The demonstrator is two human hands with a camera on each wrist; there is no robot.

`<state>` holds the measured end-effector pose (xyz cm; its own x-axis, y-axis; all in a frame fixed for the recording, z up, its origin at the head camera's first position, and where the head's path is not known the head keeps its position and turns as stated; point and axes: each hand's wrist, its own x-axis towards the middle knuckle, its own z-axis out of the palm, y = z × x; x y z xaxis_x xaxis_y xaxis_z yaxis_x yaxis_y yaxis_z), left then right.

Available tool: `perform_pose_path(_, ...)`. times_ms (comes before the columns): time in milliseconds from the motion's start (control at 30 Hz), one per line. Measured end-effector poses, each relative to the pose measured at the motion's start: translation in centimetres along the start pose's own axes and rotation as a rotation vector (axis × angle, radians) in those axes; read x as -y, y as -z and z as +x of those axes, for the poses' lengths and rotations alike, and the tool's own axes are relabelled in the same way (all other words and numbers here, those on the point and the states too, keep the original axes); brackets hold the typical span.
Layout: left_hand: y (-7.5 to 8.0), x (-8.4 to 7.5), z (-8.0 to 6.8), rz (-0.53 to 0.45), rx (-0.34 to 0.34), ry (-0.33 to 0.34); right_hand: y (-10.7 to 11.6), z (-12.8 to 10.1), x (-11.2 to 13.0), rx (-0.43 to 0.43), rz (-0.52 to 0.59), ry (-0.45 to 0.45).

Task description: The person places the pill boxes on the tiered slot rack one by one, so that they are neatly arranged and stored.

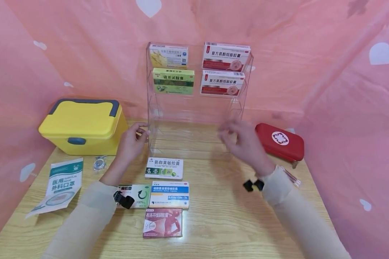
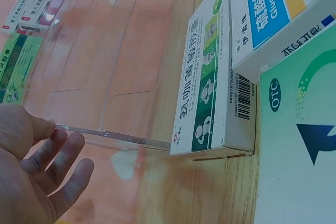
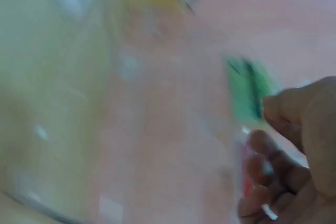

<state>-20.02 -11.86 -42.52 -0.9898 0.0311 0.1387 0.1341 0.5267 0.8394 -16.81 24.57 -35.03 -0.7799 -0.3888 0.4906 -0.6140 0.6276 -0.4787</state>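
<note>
Two hands are raised at the foot of a clear acrylic rack [image 1: 194, 108] standing on the wooden table [image 1: 233, 223]. The left hand [image 1: 132, 142] rests against the rack's lower left edge, fingers [image 2: 63, 161] loosely straight and slightly spread, gripping nothing. The right hand [image 1: 243, 142] is blurred just in front of the rack's lower right side; its fingers look relaxed and hold nothing, though whether they touch the rack I cannot tell. Four medicine boxes sit in the rack's upper two tiers, a green box [image 1: 173, 81] among them. On the table just before the rack lies a white and green box [image 1: 164, 168], with a blue-striped box [image 1: 169, 194] behind it. A yellow case [image 1: 84, 126] stands left of the rack, a red pouch [image 1: 280, 141] right
</note>
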Motion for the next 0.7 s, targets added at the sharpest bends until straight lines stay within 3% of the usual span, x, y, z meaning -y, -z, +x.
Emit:
perform_pose_path(133, 0.1, -0.1, 0.0, -0.005, 0.010, -0.002, -4.1, -4.8, 1.4, 0.278, 0.030, -0.116)
perform_pose_path(267, 0.1, -0.1, 0.1, 0.001, 0.009, 0.008, -7.6, -8.3, 2.5, 0.446, 0.047, -0.169)
perform_pose_path(433, 0.0, 0.0, 0.1, 0.004, 0.011, 0.005, -10.2, -10.3, 3.2, 0.508, 0.079, -0.246)
perform_pose_path(700, 0.2, 0.0, 0.2, -0.014, 0.029, 0.017, -12.1, -10.6, 3.6, 0.501, 0.103, -0.313)
